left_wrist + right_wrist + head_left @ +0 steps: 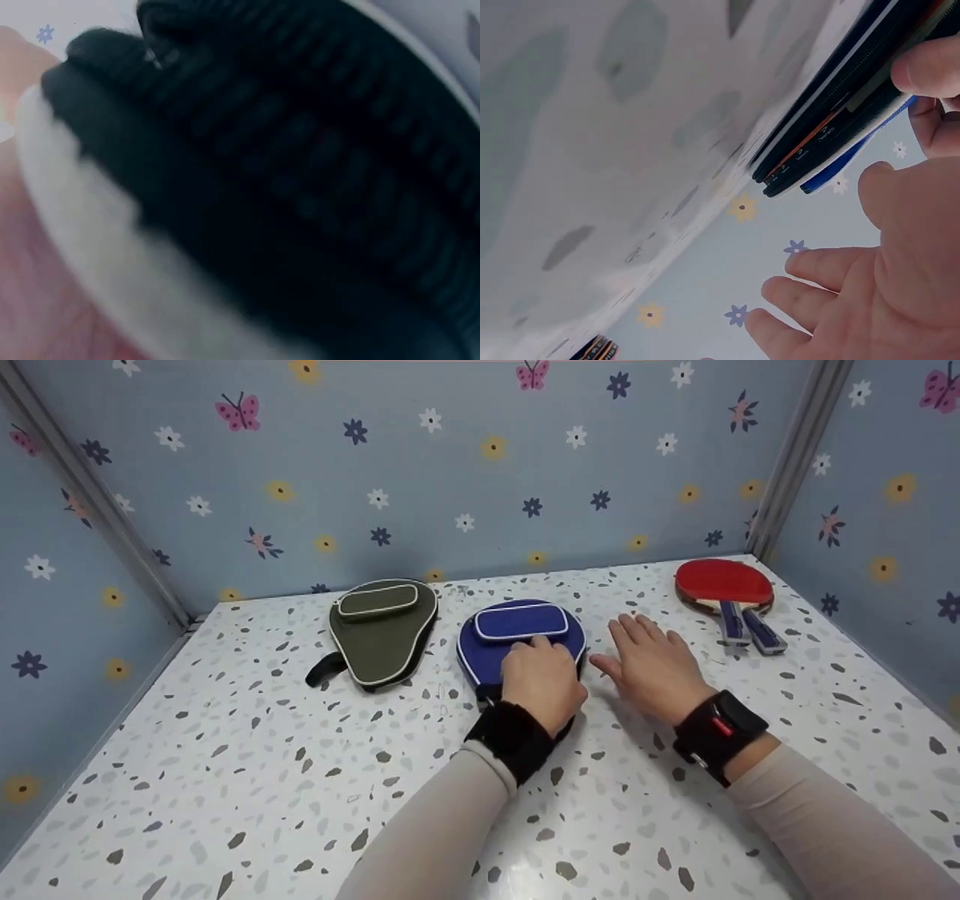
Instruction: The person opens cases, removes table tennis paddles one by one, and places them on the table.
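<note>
A blue table tennis paddle case (pixel 487 656) with white piping and a raised front pocket lies on the table. My left hand (pixel 541 679) is over its narrower lower part and grips the edge, thumb and curled fingers (pixel 934 71) showing in the right wrist view. There the case's black side appears parted, with a thin orange line inside. Up close in the left wrist view are the black zipper teeth (pixel 300 180). To the right of the case, my right hand (pixel 654 666) is held with fingers extended, apart from it and holding nothing.
An olive green paddle case (pixel 382 641) with a black strap (pixel 326 668) lies to the left. Two overlapping paddles, the upper with a red face (pixel 724 580), lie at the back right. Flower-patterned panels (pixel 480 472) border the speckled table (pixel 300 795).
</note>
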The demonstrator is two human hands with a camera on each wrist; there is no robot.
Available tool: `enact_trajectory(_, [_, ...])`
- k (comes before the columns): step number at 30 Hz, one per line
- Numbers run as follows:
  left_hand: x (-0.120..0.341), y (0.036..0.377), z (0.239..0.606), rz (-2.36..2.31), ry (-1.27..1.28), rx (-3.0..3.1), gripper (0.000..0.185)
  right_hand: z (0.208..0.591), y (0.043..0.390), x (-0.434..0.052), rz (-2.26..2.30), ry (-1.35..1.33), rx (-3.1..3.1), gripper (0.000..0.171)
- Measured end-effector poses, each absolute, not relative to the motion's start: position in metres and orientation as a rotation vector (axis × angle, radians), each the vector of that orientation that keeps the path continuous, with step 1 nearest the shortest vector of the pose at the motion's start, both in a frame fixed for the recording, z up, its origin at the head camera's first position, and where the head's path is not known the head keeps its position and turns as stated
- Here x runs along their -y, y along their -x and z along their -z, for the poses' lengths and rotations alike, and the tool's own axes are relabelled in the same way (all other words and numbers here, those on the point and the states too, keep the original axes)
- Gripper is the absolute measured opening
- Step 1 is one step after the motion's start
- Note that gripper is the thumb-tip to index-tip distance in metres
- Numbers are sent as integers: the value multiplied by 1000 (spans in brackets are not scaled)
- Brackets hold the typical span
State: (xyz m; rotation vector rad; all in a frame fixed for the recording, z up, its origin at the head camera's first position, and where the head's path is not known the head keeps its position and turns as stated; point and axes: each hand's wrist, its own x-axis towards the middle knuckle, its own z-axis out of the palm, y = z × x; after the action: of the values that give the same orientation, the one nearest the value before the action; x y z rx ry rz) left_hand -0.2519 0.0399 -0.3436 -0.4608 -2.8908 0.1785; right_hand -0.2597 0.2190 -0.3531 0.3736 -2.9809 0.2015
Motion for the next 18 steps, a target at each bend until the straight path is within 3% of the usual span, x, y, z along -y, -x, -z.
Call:
enact_trajectory(5, [-34,253,342,-91,483,2806,39,353,260,-217,-213,-390,2990,73])
enact_trajectory(18, [3,266,329,460,524,2864,34,352,258,-208,-341,-486,2977,65])
